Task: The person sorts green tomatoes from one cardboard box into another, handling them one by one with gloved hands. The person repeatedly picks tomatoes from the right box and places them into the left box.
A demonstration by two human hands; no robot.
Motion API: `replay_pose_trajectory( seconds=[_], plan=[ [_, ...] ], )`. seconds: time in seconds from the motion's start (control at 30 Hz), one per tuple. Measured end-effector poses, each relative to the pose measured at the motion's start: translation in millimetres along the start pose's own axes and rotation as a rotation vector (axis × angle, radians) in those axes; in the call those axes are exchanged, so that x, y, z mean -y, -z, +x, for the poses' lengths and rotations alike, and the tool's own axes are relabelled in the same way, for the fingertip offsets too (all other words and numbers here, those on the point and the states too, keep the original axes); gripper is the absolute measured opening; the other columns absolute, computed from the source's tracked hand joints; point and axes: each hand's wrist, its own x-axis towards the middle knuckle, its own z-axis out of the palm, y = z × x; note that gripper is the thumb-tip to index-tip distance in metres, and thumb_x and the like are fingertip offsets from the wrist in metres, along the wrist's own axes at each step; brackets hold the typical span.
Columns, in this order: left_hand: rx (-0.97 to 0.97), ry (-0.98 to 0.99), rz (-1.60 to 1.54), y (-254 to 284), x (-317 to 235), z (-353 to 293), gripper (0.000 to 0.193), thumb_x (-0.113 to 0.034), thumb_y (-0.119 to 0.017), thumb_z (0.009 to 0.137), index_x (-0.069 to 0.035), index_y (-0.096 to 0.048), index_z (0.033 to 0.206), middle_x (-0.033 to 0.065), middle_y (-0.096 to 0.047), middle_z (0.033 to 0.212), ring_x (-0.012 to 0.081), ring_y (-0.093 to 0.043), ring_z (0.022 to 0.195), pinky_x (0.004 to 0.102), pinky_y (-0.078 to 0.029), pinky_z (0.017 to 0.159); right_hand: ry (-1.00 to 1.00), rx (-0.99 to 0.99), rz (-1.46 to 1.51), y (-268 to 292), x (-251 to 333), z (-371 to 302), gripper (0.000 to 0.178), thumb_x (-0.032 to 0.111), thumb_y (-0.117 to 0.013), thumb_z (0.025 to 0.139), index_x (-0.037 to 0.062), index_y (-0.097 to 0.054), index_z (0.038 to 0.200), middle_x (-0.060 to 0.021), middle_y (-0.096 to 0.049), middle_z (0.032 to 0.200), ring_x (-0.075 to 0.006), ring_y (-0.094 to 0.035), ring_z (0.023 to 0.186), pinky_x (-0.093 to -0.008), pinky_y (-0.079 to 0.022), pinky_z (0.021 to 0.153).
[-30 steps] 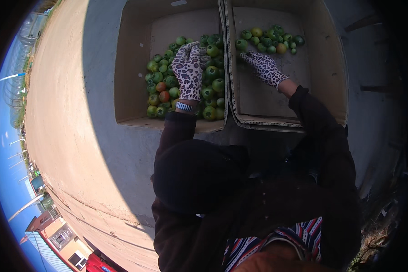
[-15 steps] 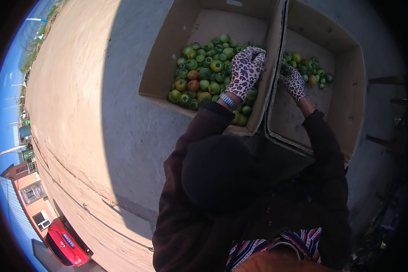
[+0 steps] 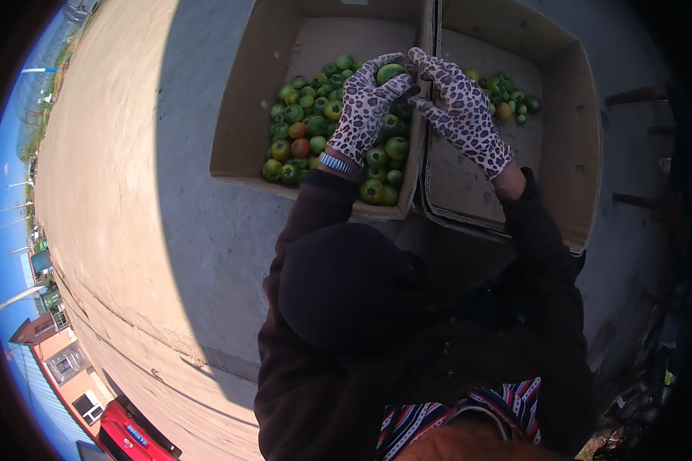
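Both my hands wear white gloves with dark leopard spots. My left hand is closed round a green tomato above the left cardboard box. Facing it, my right hand reaches over the wall between the boxes, thumb and fingers apart, with nothing visible in it. Below my left hand lies a heap of mostly green tomatoes, a few of them orange-red. A smaller group of green and yellowish tomatoes sits in the right cardboard box, partly hidden by my right hand.
The two open boxes stand side by side on shaded concrete. Beyond the shadow's edge runs sunlit pavement. A red car is parked by a building at the lower left. Dark clutter lies at the far right.
My right hand has come up out of the right box toward my left hand. My left hand has lifted, with a green tomato now visible in it. The whole view has shifted slightly.
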Motion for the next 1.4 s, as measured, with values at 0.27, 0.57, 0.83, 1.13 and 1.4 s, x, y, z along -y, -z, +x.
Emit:
replay_pose_trajectory(
  seconds=[0.27,0.57,0.83,1.13,1.4],
  plan=[
    [-0.16,0.245,-0.531,22,28,12,0.034,-0.002,-0.06,0.084,0.005,-0.047,0.115,0.0159,-0.058,0.104,0.0209,-0.064,0.084,0.0295,-0.056,0.075,-0.353,-0.045,0.173,38,-42,-35,0.032,0.009,-0.061,0.085,0.0073,-0.059,0.116,-0.0081,-0.062,0.107,-0.0175,-0.061,0.096,-0.0301,-0.05,0.084],
    [0.101,0.066,0.875,7,62,33,0.045,-0.029,-0.076,0.072,-0.003,-0.061,0.106,0.0146,-0.062,0.106,0.0245,-0.06,0.097,0.0358,-0.049,0.082,-0.334,-0.016,0.237,33,-51,-40,0.032,0.011,-0.061,0.083,0.0081,-0.059,0.115,-0.0094,-0.061,0.11,-0.0238,-0.061,0.098,-0.0327,-0.05,0.084],
    [0.214,0.022,1.189,-8,82,28,0.035,-0.013,-0.066,0.075,-0.004,-0.06,0.108,0.02,-0.061,0.106,0.0345,-0.056,0.102,0.0418,-0.045,0.089,-0.392,0.031,0.157,37,-51,-39,0.03,0.016,-0.059,0.086,0.0073,-0.059,0.115,-0.0089,-0.061,0.108,-0.0236,-0.061,0.097,-0.0322,-0.049,0.084],
    [0.375,-0.221,1.38,-14,95,30,0.021,-0.015,-0.053,0.084,-0.006,-0.063,0.1,0.0178,-0.062,0.096,0.0338,-0.06,0.088,0.0423,-0.049,0.077,-0.469,-0.085,0.166,48,-72,-40,0.028,0.02,-0.06,0.086,0.007,-0.062,0.111,-0.0097,-0.063,0.107,-0.0242,-0.061,0.098,-0.0317,-0.049,0.085],
    [0.171,-0.157,1.182,4,91,39,0.034,-0.019,-0.05,0.089,-0.002,-0.054,0.117,0.0195,-0.061,0.108,0.0328,-0.058,0.101,0.0413,-0.047,0.087,-0.776,0.169,-0.193,26,-131,-71,0.035,0.025,-0.057,0.087,0.0081,-0.058,0.118,-0.0139,-0.057,0.119,-0.0284,-0.057,0.106,-0.0372,-0.045,0.092]
  ],
)
